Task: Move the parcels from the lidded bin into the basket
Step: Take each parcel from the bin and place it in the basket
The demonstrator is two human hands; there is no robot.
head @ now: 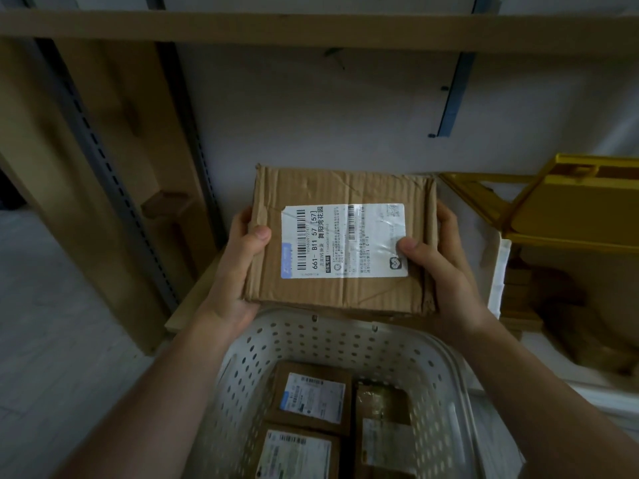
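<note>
A flat cardboard parcel [345,188] with a white shipping label is held level in mid-air, just beyond the far rim of the white perforated basket [238,371]. My left hand [238,267] grips its left edge, thumb on top. Its right edge is gripped by my right hand [439,264], whose thumb lies on the label. Three labelled parcels lie in the bottom of the basket: two on the left [311,395] [294,454] and one on the right [383,426]. The yellow lidded bin [560,216] stands at the right with its lid raised; its inside is dark.
A wooden shelf board [311,29] runs overhead. Grey slotted metal uprights [114,174] and wooden boards stand at the left. A white wall lies behind the parcel. Pale floor shows at the lower left.
</note>
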